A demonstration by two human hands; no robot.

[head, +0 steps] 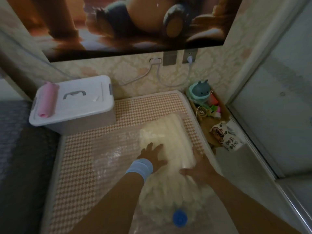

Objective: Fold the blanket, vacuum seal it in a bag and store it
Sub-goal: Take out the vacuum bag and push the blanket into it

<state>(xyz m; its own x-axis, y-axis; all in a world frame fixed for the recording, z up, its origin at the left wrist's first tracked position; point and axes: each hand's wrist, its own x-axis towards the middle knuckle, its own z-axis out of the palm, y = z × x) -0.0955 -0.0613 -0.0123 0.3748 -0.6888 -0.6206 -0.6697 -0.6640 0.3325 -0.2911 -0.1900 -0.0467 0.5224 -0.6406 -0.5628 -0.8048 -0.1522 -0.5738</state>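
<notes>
Folded blanket [166, 132] is already inside the clear vacuum bag [113, 156], lying on the bed [135, 107] w/ its long axis running near-to-far, roughly in line w/ the forearms, far end toward the wall. Left grip [152, 156] (blue wristband) lies flat on top of the bundle, fingers spread, pressing thru the plastic. Right grip [197, 168] is spread too, palm down against the bundle's right flank; neither pinches anything. Key relation: the blue valve [180, 218] sits at the near end, i.e. behind both grips, toward the person, approx on that same axis. So air squeezed out prob. has to be worked back toward the body, not away. Right grip is a bit nearer the valve. Slack bag w/o blanket spreads to the left, on the left grip's side. Can't tell if the bag's mouth is zipped. White storage box [72, 102], lid on, pink roll [46, 100] on top, stands far-left, well apart, nearer the left grip. Looks like the sealing step; storing not yet done.
</notes>
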